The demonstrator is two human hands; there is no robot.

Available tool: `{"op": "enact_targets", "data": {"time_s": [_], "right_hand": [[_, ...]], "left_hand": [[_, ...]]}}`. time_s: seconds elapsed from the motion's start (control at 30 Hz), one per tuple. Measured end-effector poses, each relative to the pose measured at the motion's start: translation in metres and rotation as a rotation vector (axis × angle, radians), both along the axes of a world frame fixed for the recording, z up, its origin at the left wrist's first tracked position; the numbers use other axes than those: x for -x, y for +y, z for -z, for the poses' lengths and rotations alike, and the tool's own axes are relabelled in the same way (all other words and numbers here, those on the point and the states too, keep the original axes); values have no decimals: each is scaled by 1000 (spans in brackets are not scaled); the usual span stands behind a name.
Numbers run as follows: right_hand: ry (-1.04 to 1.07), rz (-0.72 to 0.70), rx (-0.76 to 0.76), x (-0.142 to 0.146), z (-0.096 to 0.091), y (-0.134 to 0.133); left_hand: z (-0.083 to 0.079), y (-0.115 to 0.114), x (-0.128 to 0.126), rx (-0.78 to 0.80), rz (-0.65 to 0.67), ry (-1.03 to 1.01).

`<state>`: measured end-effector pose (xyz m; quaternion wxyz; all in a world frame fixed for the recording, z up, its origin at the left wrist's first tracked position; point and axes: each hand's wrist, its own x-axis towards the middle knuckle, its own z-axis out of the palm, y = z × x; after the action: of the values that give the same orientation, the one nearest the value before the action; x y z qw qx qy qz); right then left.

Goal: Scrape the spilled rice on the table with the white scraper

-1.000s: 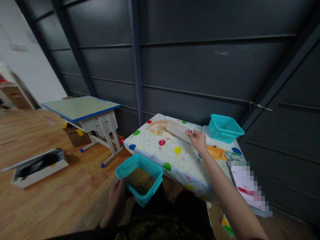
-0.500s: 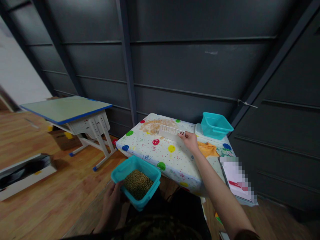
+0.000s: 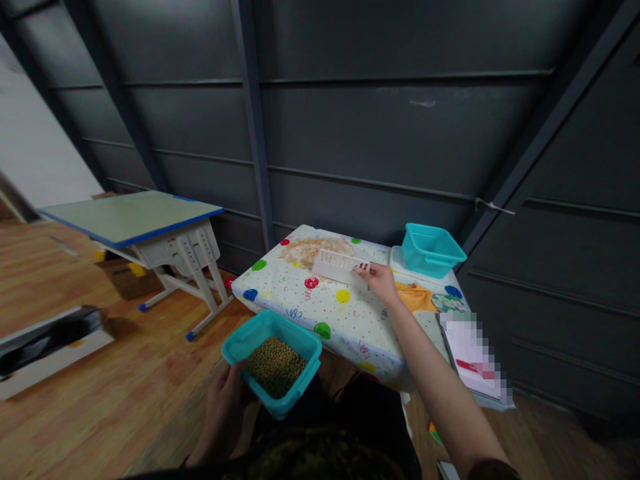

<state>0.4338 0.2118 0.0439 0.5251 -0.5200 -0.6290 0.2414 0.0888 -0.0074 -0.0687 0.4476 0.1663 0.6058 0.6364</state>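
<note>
My left hand (image 3: 225,400) grips the left rim of a teal plastic tub (image 3: 295,328), held below the table's front edge. A heap of small greenish-tan beans or grains (image 3: 277,365) lies in the tub. In my right hand (image 3: 380,280) is the right end of a white slotted plastic strip (image 3: 337,268), standing on its long edge on the tablecloth, fingers closed around it. Behind and left of the strip, pale tan crumbs or grains (image 3: 303,252) are spread over the cloth. The fingertips of my left hand are partly hidden by shadow.
The table wears a white balloon-print cloth (image 3: 280,293). At its back right, a second teal tub (image 3: 434,250) stands on a pale lid. Nearby are an orange cloth (image 3: 414,297) and a clipboard with paper (image 3: 467,347). A green-topped desk (image 3: 135,217) is to the left; a dark panelled wall (image 3: 370,133) rises behind.
The white strip has shifted slightly to the left on the cloth with my right hand. My left hand and the tub of grains stay in place.
</note>
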Motion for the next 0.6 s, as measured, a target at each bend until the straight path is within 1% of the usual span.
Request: {"op": "enact_targets", "data": {"time_s": [0.1,0.27,0.47,0.6], "right_hand": [[11,10,4,-1,0,1],[-31,-6,39,-1,1,2],[-22,-55,46,-1,-1,-1],[-8,-83,57,1,-3,-4]], "left_hand": [[-3,-1,-1,-2,-5,-15],[-5,-2,-1,-11,-1,-34],[-11,-3,-3,-36,6,-11],[-10,-2,-2,-31,-5,-32]]}}
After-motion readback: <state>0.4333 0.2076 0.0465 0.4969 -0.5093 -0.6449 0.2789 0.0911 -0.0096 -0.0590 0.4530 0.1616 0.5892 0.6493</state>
